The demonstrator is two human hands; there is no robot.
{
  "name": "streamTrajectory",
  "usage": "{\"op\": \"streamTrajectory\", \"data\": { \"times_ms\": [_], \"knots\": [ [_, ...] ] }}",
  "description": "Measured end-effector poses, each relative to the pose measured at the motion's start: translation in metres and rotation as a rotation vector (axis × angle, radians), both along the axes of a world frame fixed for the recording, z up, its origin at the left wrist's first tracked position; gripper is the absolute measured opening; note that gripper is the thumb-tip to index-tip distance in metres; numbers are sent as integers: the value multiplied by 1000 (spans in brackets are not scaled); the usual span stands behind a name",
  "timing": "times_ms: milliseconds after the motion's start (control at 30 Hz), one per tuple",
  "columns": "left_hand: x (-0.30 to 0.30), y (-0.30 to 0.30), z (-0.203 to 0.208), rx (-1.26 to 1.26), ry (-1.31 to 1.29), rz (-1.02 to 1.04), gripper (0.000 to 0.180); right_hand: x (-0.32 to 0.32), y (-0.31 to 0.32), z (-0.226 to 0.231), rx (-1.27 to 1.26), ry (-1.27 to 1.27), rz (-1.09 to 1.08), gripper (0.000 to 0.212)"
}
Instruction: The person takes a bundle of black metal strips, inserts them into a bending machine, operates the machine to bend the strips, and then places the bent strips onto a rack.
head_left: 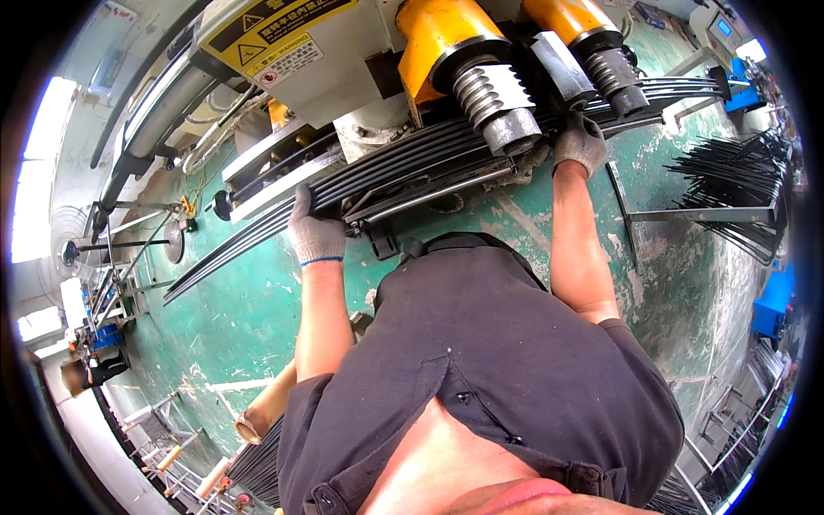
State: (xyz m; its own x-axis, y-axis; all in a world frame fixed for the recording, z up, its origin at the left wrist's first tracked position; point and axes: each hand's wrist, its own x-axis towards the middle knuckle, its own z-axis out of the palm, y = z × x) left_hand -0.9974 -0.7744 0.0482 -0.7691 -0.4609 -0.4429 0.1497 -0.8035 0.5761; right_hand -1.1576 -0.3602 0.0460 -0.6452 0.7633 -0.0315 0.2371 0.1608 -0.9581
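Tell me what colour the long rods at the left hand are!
Dark, nearly black; the long rods show best in the head view.

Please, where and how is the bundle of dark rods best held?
Probably across the dark rods, left of the black bracket, by the left hand, coming from the person's side: the rods are long, thin and lie close together, and that side looks open.

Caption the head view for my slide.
Gloved left hand and right hand at dark rods beside two orange machine heads.
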Motion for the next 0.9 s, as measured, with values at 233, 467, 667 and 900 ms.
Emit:
{"op": "streamTrajectory", "data": {
  "times_ms": [233, 467, 667, 900],
  "knots": [
    [-3, 20, 4, -71, 28, -159, 38, -5, 5, 4, 207, -111, -95, 62],
    [27, -45, -9, 23, 158, 31, 39, 45, -9, 3, -322, 68, 12, 52],
    [42, -147, -34, -225, 128, 201, 37, 77, 35, -73, -246, 32, 85, 47],
    [21, -51, 8, 40, 86, 181, 32, 93, 7, -53, -366, -8, 133, 39]
  ]
}}
